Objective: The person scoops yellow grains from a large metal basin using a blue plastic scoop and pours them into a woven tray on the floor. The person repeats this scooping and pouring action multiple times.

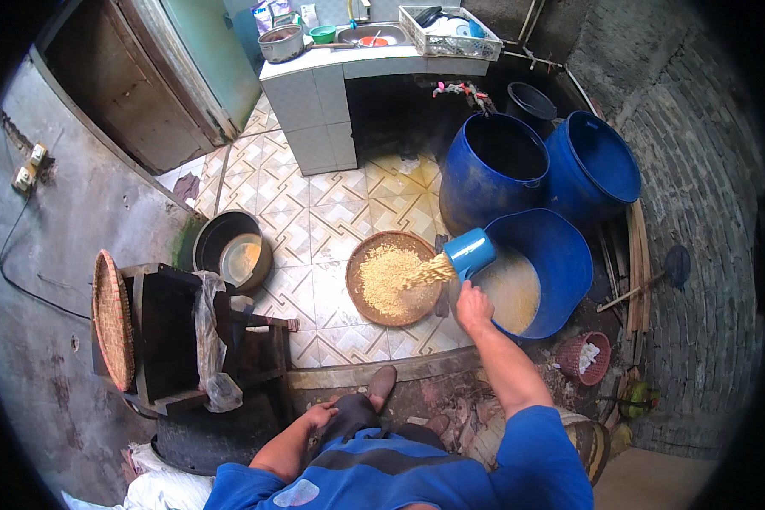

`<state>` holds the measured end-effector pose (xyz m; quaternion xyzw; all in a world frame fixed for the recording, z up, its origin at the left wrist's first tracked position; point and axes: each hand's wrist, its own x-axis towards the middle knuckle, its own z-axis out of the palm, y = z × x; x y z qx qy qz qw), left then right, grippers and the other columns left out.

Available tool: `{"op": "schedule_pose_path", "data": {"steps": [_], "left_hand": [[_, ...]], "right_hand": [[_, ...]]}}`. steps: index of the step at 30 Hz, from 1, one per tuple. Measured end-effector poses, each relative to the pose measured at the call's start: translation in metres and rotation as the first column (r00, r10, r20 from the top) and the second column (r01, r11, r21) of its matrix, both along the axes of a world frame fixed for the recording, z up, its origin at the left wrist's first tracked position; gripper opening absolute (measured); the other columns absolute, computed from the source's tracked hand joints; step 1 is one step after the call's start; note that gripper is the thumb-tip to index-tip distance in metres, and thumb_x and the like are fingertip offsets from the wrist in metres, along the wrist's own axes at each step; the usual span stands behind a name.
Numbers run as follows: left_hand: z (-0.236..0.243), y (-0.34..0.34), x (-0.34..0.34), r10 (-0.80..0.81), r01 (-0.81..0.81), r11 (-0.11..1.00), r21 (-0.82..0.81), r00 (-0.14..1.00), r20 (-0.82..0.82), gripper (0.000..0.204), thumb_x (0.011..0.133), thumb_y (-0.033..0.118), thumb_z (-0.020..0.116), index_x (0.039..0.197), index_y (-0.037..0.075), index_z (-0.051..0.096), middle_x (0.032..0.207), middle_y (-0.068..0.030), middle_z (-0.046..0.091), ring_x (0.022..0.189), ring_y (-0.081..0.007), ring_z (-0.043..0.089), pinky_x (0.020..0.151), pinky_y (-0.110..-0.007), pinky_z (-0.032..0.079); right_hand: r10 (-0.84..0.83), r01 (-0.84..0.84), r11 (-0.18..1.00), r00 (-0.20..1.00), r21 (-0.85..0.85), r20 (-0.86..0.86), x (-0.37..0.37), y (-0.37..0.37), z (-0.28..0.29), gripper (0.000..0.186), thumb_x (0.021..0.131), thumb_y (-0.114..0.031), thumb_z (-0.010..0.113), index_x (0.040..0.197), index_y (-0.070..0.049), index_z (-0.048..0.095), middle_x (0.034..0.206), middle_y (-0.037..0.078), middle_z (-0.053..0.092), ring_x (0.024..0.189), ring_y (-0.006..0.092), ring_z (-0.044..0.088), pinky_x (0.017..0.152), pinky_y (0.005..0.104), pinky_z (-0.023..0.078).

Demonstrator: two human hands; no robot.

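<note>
Head view: right hand [474, 306] tips blue scoop [469, 252], grain onto round tray [393, 279].

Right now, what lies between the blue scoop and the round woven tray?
In the head view, a stream of pale grains pours from the blue scoop, held by the right hand, onto the woven tray.

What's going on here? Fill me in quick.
A person's right hand tips a blue scoop, and pale grains pour out onto a round woven tray on the tiled floor. A heap of grains already lies on the tray. Beside it, a blue tub holds more grains in water. The left hand rests on the person's knee, holding nothing.
</note>
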<state>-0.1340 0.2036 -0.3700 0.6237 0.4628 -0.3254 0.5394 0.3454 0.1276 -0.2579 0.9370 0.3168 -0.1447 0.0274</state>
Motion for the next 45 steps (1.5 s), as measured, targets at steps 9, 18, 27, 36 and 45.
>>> {"op": "schedule_pose_path", "data": {"steps": [9,18,27,36,45], "left_hand": [[0.002,0.013,0.008,-0.102,0.103,0.995,0.013,0.994,-0.025,0.055,0.091,0.038,0.05,0.139,0.014,0.041,0.141,-0.013,0.042,0.131,-0.028,0.04,0.108,-0.033,0.031],[0.0,0.009,0.017,-0.137,0.138,0.99,-0.024,0.991,0.003,0.055,0.091,0.037,0.05,0.139,0.01,0.041,0.139,-0.0143,0.045,0.129,-0.0272,0.043,0.107,-0.033,0.032],[0.02,-0.013,0.07,-0.215,0.212,0.976,-0.057,0.975,-0.056,0.062,0.09,0.037,0.054,0.14,0.003,0.038,0.134,-0.0199,0.049,0.12,-0.0284,0.051,0.098,-0.033,0.04],[-0.025,-0.047,0.13,-0.839,0.829,0.54,0.147,0.516,0.172,0.04,0.081,0.006,0.056,0.12,-0.002,0.054,0.13,-0.0233,0.049,0.123,-0.035,0.047,0.102,-0.037,0.042],[-0.009,-0.156,0.199,-0.868,0.868,0.485,0.11,0.463,0.179,0.041,0.068,0.0,0.054,0.109,0.003,0.055,0.121,-0.0213,0.053,0.123,-0.035,0.047,0.099,-0.043,0.043]], "right_hand": [[0.057,-0.076,0.994,0.971,0.073,0.232,0.002,0.008,0.014,0.038,0.087,-0.011,0.051,0.123,-0.009,0.042,0.098,0.013,0.052,0.079,0.0284,0.066,0.062,0.0383,0.057],[-0.055,0.059,0.894,0.998,0.445,-0.021,-0.013,-0.031,0.021,0.055,0.082,-0.002,0.053,0.133,-0.009,0.034,0.114,0.017,0.046,0.096,0.0328,0.06,0.08,0.043,0.05],[0.167,0.863,-0.003,0.498,0.504,-0.851,-0.078,-0.203,0.059,0.046,0.083,0.001,0.054,0.126,-0.008,0.041,0.094,-0.001,0.049,0.077,0.0055,0.046,0.066,0.0197,0.04],[-0.546,0.567,-0.605,0.217,0.56,-0.809,-0.134,-0.475,-0.009,0.033,0.093,-0.015,0.051,0.124,-0.008,0.043,0.084,-0.001,0.049,0.06,0.006,0.041,0.05,0.0226,0.035],[-0.525,0.564,-0.81,-0.578,0.159,-0.625,-0.23,-0.672,-0.213,0.039,0.091,-0.023,0.054,0.124,-0.004,0.05,0.113,0.014,0.059,0.105,0.0261,0.056,0.083,0.0366,0.045]]}}
